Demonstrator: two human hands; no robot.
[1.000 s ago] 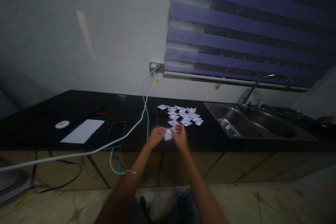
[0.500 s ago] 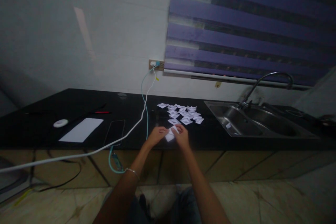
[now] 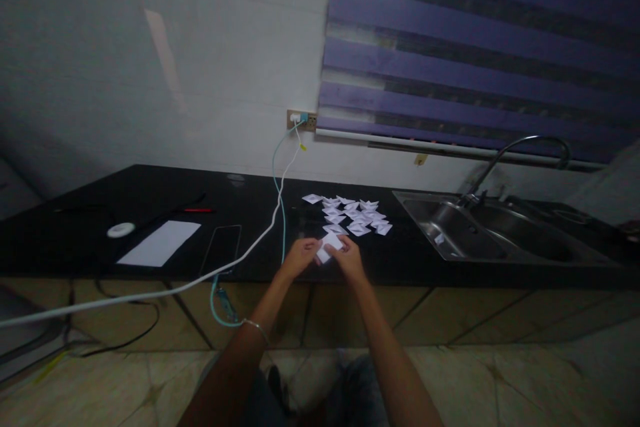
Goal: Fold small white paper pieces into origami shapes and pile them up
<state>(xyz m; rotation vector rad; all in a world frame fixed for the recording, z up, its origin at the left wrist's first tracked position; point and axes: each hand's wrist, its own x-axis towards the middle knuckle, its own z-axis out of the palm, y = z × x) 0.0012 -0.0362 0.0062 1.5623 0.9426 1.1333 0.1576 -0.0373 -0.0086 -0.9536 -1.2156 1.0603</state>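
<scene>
A small folded piece of white paper (image 3: 329, 247) is held over the front part of the black counter. My left hand (image 3: 303, 255) pinches its left edge, while my right hand (image 3: 349, 257) grips it from the right with the thumb on top. Just beyond my hands lie several folded paper boats (image 3: 357, 215) in a loose group, the nearest of them partly behind my fingers. The finer folds of the held paper are too dim to make out.
Left on the black counter (image 3: 260, 213) are white paper sheets (image 3: 161, 243), a phone (image 3: 221, 250), a white roll (image 3: 121, 230) and a red pen (image 3: 200, 210). A white cable (image 3: 260, 237) crosses to the wall socket (image 3: 301, 120). A steel sink (image 3: 430, 230) with a tap lies right.
The held paper has turned from a downward-pointing shape to a squarish one as both hands shifted their grip. The camera view has moved slightly; the boats and other items stay put.
</scene>
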